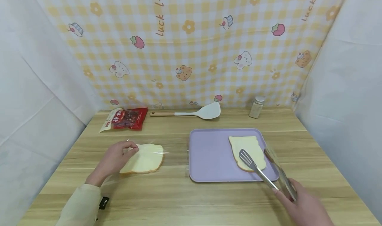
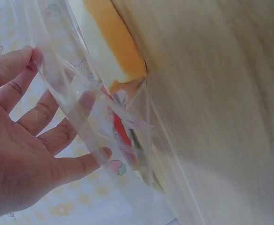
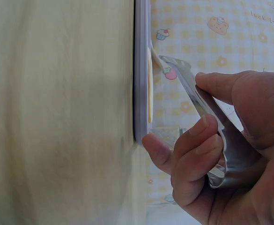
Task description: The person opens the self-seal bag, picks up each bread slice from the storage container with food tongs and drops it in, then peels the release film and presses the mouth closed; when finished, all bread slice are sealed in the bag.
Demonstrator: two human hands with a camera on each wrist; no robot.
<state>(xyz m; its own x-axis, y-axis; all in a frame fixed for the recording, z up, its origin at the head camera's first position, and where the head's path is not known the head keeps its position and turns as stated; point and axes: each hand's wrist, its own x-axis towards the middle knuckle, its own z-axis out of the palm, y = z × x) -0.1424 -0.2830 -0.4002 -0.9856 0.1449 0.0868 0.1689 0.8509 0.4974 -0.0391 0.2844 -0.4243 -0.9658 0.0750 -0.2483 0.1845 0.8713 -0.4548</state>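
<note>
A slice of bread (image 1: 147,159) lies on the table at the left, with clear plastic film (image 1: 176,153) spread over and beside it. My left hand (image 1: 114,158) is above that slice's left end, pinching the film's edge between thumb and fingertip; the left wrist view shows the sheet (image 2: 69,96) hanging across the other fingers. A second bread slice (image 1: 249,144) lies on the right part of a purple tray (image 1: 209,156). My right hand (image 1: 308,204) grips metal tongs (image 1: 264,177) near their hinged end. Their arms are spread, one slotted head over the slice, the other by the tray's right edge.
Along the back of the table lie a red snack packet (image 1: 131,118) and a white spatula (image 1: 209,111) with a wooden handle. A small lidded jar (image 1: 256,108) stands at the back right. Behind hangs a yellow checked cloth (image 1: 191,50); white sheets flank both sides.
</note>
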